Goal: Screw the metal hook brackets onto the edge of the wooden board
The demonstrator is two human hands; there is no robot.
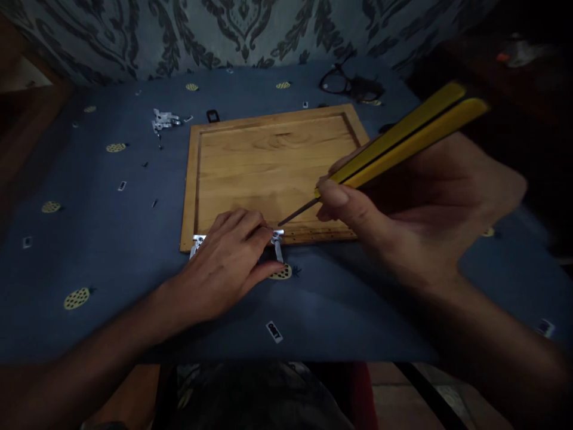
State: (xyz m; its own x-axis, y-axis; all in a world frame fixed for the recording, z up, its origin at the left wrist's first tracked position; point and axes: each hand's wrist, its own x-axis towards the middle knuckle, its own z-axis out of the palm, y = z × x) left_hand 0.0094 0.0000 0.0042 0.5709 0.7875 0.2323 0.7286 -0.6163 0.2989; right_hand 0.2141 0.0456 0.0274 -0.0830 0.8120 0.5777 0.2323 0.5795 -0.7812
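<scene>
Head view: screwdriver [385, 160], blurrily lettered tablecloth [340, 310]

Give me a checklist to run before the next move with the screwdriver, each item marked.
1. Right hand grips the screwdriver: ok, fingers closed round it.
2. Tip seated in a screw: cannot tell; it ends close by a hinge, too small to make out.
3. Left hand at the panel: ok, fingers over its near edge, beside the hinge.
4. Panel lying on the table: ok.
5. Glasses away from the tip: ok, beyond the panel's far edge.
6. Lighting: not ok, the scene is dim.
</scene>
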